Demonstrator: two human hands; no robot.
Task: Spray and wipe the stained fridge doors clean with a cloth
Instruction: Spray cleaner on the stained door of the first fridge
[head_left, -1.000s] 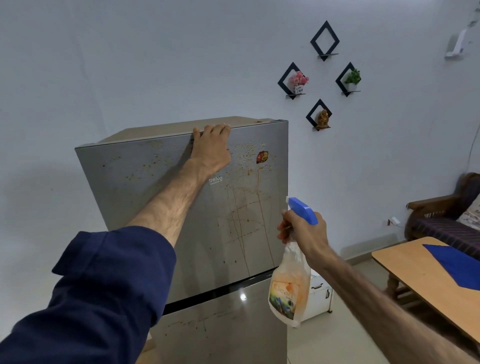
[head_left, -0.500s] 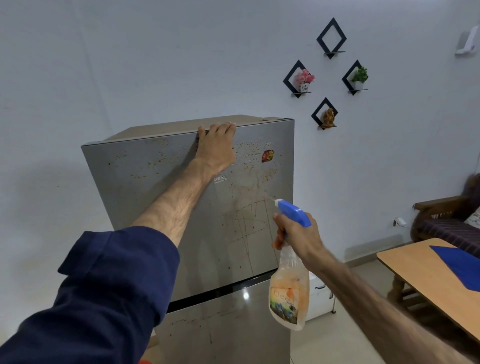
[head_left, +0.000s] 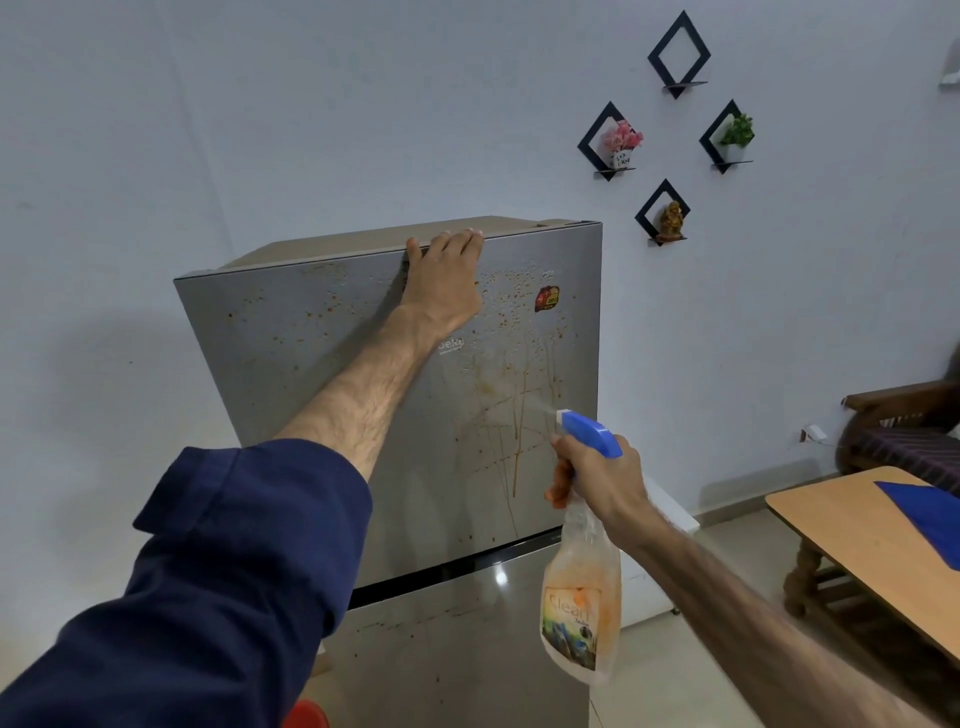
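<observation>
A person's left hand (head_left: 444, 283) hooks its fingers over the top edge of the stained upper fridge door (head_left: 322, 358), while the right hand (head_left: 597, 475) grips a spray bottle (head_left: 582, 608) just in front of the door's lower right part, nozzle toward its brown drips. A blue cloth (head_left: 930, 512) lies on a wooden table (head_left: 831, 525), well right of the fridge.
</observation>
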